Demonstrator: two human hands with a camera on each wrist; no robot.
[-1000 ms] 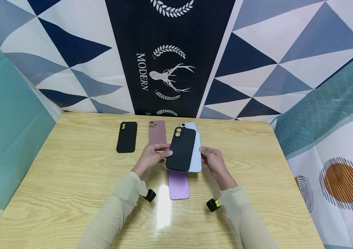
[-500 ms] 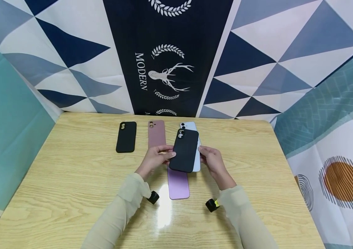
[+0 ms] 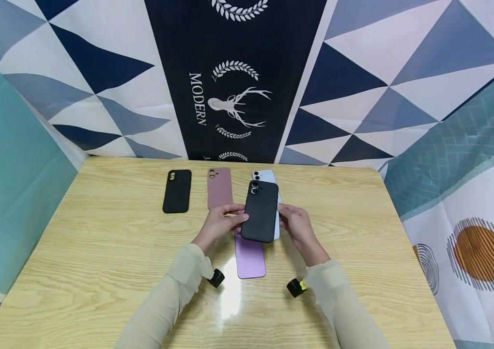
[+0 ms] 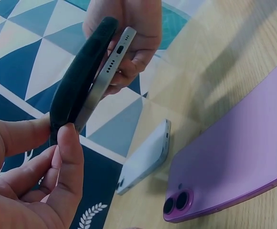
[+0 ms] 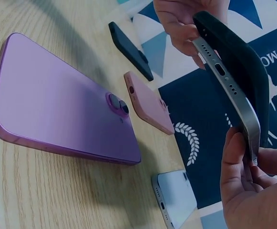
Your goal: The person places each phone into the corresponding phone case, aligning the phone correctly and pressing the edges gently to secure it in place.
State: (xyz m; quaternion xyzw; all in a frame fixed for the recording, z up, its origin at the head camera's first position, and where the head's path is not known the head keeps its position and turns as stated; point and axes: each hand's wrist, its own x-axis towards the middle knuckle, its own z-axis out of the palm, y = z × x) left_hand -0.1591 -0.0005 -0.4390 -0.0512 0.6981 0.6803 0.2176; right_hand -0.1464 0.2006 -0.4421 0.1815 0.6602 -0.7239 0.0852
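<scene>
Two hands are holding a case and a phone together above a wooden table (image 3: 99, 252), the left hand (image 3: 221, 223) pinching the black case (image 3: 261, 211) by its near-left edge while the right hand (image 3: 300, 228) is gripping the opposite side of a pale-edged phone (image 5: 236, 98). The case is covering most of the phone's back, a light strip is showing beside the right fingers, and a gap is running between the two along the port end. Whether the left fingers are also touching the phone, it is hard to tell. A purple phone (image 3: 250, 261) is lying below the grip, toward the person; a light-coloured phone (image 5: 176, 198) is resting beyond it; a pink case (image 3: 219, 186) is lying just past the left hand, with a second black case (image 3: 177, 191) farther left. The step appears to be the fitting of case to phone, with lenses showing through the camera opening. The next move seems to be calling for keeping that opening lined up and pressing the right-hand edge home, corner by corner.
</scene>
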